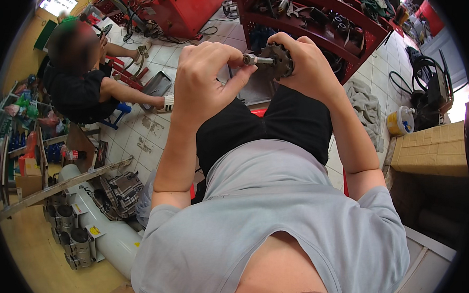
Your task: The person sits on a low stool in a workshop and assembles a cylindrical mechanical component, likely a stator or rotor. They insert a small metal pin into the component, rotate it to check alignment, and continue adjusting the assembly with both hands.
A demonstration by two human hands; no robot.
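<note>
Above my lap, my right hand (310, 67) grips a dark toothed sprocket (281, 63) by its rim, thumb and fingers wrapped round its right side. From the middle of the sprocket a shiny metal bolt (259, 60) sticks out to the left, with a thicker, hollow-looking end. My left hand (204, 77) pinches that end between thumb and forefinger, its other fingers curled. How the bolt sits inside the sprocket cannot be made out.
A red tool trolley (313, 25) loaded with parts stands ahead. At the left another person (77, 75) sits on a blue stool near a metal tray (158, 83). A grey cloth (365, 106), a yellow-white bucket (401, 121) and a cardboard box (431, 149) are at the right.
</note>
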